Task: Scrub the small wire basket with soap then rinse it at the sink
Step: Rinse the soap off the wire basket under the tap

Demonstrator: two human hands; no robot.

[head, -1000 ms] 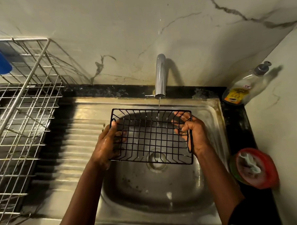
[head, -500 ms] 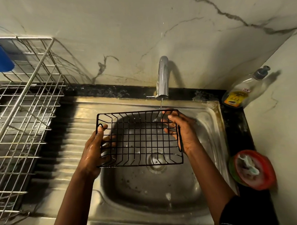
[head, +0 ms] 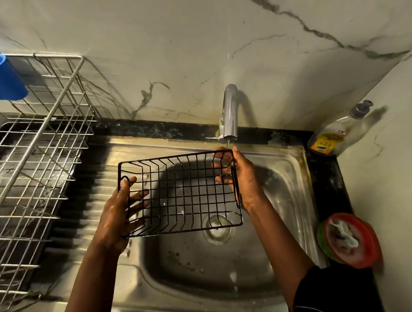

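Note:
A small black wire basket [head: 180, 192] is held level above the steel sink bowl [head: 205, 262]. My left hand [head: 119, 216] grips its left end, thumb over the rim and fingers through the wires. My right hand [head: 242, 177] grips the right end, fingers curled inside. The chrome tap [head: 229, 114] stands just behind the basket's right rear corner. A thin stream of water falls from it onto that corner by my right thumb.
A large silver dish rack [head: 35, 168] with a blue cup [head: 1, 77] fills the left counter. A dish soap bottle [head: 336, 136] stands at the back right. A red tub of soap paste [head: 352, 240] with a scrubber sits on the right ledge.
Both hands have carried the basket leftward, so the water now falls on its right rear corner instead of its middle.

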